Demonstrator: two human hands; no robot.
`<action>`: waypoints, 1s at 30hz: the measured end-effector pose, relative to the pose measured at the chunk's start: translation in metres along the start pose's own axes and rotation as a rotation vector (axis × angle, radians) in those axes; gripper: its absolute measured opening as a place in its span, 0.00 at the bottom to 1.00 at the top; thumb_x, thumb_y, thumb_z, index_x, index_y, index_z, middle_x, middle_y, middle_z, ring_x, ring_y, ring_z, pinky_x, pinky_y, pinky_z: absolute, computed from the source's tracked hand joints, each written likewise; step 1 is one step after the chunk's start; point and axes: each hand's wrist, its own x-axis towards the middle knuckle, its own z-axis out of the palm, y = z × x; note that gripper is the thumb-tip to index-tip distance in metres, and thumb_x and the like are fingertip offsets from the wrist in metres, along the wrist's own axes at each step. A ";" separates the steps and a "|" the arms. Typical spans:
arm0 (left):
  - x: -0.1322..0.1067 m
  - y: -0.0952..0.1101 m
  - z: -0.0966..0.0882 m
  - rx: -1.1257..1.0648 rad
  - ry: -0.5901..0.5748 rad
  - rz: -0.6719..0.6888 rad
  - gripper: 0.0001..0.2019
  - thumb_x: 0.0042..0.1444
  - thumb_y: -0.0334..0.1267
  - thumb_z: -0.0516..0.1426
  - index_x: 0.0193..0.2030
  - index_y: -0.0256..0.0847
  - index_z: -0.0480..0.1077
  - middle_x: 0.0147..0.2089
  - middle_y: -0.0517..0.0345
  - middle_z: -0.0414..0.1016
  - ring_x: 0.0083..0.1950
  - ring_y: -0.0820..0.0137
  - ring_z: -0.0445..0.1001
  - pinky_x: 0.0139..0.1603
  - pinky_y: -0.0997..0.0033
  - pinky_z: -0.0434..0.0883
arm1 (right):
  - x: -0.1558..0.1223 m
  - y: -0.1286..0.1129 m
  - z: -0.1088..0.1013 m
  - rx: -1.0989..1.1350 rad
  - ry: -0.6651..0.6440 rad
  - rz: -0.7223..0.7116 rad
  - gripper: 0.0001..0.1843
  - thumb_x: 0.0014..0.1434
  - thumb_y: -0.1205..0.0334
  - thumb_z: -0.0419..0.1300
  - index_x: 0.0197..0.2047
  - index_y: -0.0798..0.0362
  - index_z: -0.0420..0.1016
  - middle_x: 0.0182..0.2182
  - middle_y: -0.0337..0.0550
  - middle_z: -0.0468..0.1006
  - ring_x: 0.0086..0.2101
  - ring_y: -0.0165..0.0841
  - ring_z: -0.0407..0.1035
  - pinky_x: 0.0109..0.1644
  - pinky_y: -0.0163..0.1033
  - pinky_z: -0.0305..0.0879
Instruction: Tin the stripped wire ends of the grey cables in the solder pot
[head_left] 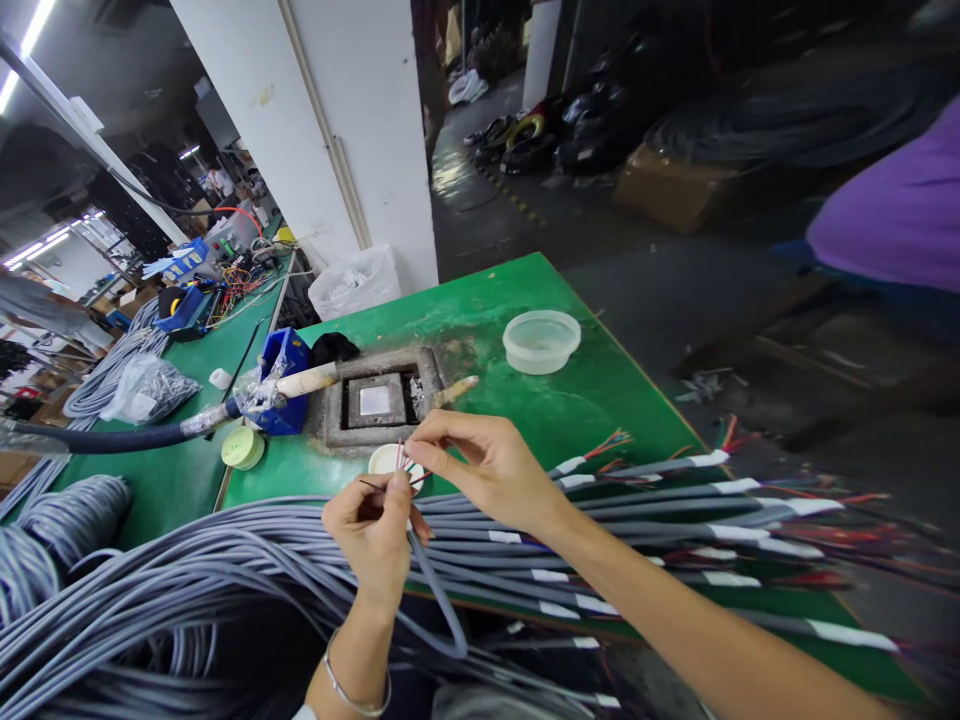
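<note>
Cable end points up | left hand grips it | right hand pinches wires

Left hand fisted, thumb up, wrist upright; right hand pinching with fingertips, forearm angled in from lower right.

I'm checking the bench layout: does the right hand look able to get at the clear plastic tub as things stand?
Probably yes. The tub sits on the green table just beyond the right hand, nothing between, though it is pinching thin wires.
</note>
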 end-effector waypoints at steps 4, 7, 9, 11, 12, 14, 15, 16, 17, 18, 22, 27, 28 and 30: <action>-0.001 -0.002 0.002 -0.016 0.032 -0.010 0.13 0.45 0.44 0.63 0.19 0.37 0.72 0.09 0.65 0.64 0.07 0.76 0.60 0.06 0.81 0.57 | -0.001 0.001 0.004 0.032 0.025 -0.015 0.09 0.51 0.61 0.59 0.23 0.55 0.73 0.21 0.40 0.74 0.25 0.28 0.66 0.30 0.33 0.62; -0.001 -0.003 0.003 -0.025 0.061 -0.028 0.13 0.45 0.45 0.63 0.19 0.36 0.72 0.10 0.64 0.65 0.08 0.76 0.61 0.06 0.81 0.57 | -0.001 0.002 0.005 0.094 0.084 0.007 0.09 0.50 0.60 0.59 0.23 0.55 0.73 0.21 0.40 0.74 0.25 0.28 0.67 0.30 0.33 0.64; -0.001 -0.004 0.002 -0.030 0.084 -0.031 0.14 0.44 0.45 0.63 0.19 0.36 0.72 0.11 0.64 0.66 0.08 0.77 0.61 0.07 0.81 0.57 | 0.000 0.001 0.004 0.142 0.148 0.061 0.10 0.50 0.57 0.58 0.24 0.55 0.73 0.22 0.40 0.75 0.26 0.30 0.68 0.32 0.34 0.65; 0.000 -0.004 0.001 -0.026 0.102 -0.023 0.15 0.44 0.45 0.64 0.18 0.36 0.71 0.11 0.64 0.66 0.08 0.77 0.61 0.07 0.81 0.57 | 0.001 0.001 0.002 0.151 0.180 0.108 0.11 0.50 0.56 0.58 0.24 0.55 0.74 0.22 0.41 0.76 0.27 0.31 0.69 0.32 0.35 0.66; 0.000 -0.004 0.000 -0.021 0.106 -0.019 0.15 0.44 0.45 0.64 0.18 0.36 0.71 0.11 0.64 0.66 0.08 0.77 0.61 0.07 0.81 0.57 | 0.002 0.000 0.001 0.136 0.171 0.117 0.12 0.49 0.56 0.58 0.24 0.55 0.74 0.22 0.41 0.76 0.27 0.31 0.69 0.32 0.35 0.65; 0.000 -0.003 -0.001 -0.013 0.107 -0.010 0.14 0.45 0.44 0.63 0.18 0.37 0.71 0.11 0.64 0.66 0.08 0.77 0.61 0.07 0.81 0.57 | 0.002 0.001 0.001 0.081 0.116 0.103 0.11 0.48 0.57 0.58 0.22 0.55 0.74 0.21 0.41 0.76 0.25 0.30 0.69 0.31 0.35 0.64; 0.000 -0.003 -0.001 -0.010 0.108 -0.005 0.14 0.45 0.44 0.63 0.18 0.37 0.71 0.11 0.64 0.66 0.08 0.77 0.60 0.07 0.81 0.57 | 0.001 0.001 0.001 0.054 0.085 0.085 0.10 0.48 0.58 0.59 0.22 0.55 0.74 0.21 0.41 0.76 0.25 0.30 0.68 0.30 0.35 0.64; 0.000 -0.003 -0.001 -0.008 0.107 -0.001 0.13 0.45 0.44 0.63 0.18 0.37 0.72 0.11 0.64 0.66 0.08 0.77 0.60 0.07 0.81 0.57 | 0.001 0.001 0.002 0.032 0.059 0.064 0.10 0.48 0.58 0.59 0.22 0.55 0.75 0.21 0.41 0.76 0.25 0.30 0.68 0.31 0.35 0.64; -0.001 -0.002 -0.001 -0.008 0.104 0.002 0.13 0.45 0.44 0.63 0.18 0.37 0.72 0.11 0.64 0.66 0.08 0.78 0.60 0.07 0.81 0.57 | 0.000 0.002 0.002 0.017 0.039 0.044 0.09 0.48 0.59 0.59 0.23 0.55 0.75 0.21 0.41 0.76 0.25 0.30 0.68 0.31 0.35 0.64; -0.001 -0.002 -0.001 -0.009 0.100 0.001 0.13 0.45 0.44 0.63 0.19 0.37 0.72 0.11 0.64 0.67 0.08 0.78 0.60 0.07 0.81 0.57 | -0.001 0.002 0.002 0.009 0.026 0.026 0.09 0.48 0.59 0.59 0.24 0.55 0.75 0.22 0.42 0.77 0.25 0.30 0.69 0.31 0.35 0.64; 0.000 -0.002 -0.002 -0.011 0.092 -0.029 0.12 0.45 0.44 0.63 0.20 0.37 0.73 0.10 0.64 0.66 0.08 0.77 0.60 0.08 0.80 0.58 | -0.002 0.001 0.002 -0.009 0.005 0.006 0.10 0.50 0.59 0.58 0.25 0.56 0.76 0.24 0.43 0.78 0.26 0.31 0.71 0.31 0.35 0.66; 0.004 -0.002 -0.004 0.015 0.133 -0.043 0.12 0.46 0.45 0.63 0.23 0.36 0.76 0.11 0.63 0.67 0.10 0.77 0.62 0.10 0.80 0.60 | -0.001 0.001 0.002 -0.076 -0.105 0.073 0.10 0.50 0.59 0.59 0.28 0.56 0.78 0.27 0.45 0.81 0.29 0.35 0.74 0.34 0.36 0.68; 0.005 -0.002 -0.005 0.007 0.139 -0.051 0.12 0.46 0.45 0.63 0.23 0.36 0.76 0.11 0.63 0.67 0.10 0.77 0.62 0.10 0.80 0.60 | -0.001 0.001 0.002 -0.088 -0.123 0.079 0.10 0.50 0.59 0.59 0.28 0.56 0.79 0.27 0.45 0.81 0.29 0.35 0.74 0.33 0.36 0.68; 0.006 -0.002 -0.005 -0.022 0.135 -0.075 0.13 0.46 0.46 0.62 0.24 0.36 0.76 0.11 0.62 0.67 0.10 0.77 0.62 0.09 0.81 0.59 | -0.001 0.004 0.004 -0.097 -0.155 0.086 0.10 0.51 0.60 0.58 0.27 0.55 0.78 0.25 0.44 0.81 0.27 0.34 0.73 0.31 0.36 0.67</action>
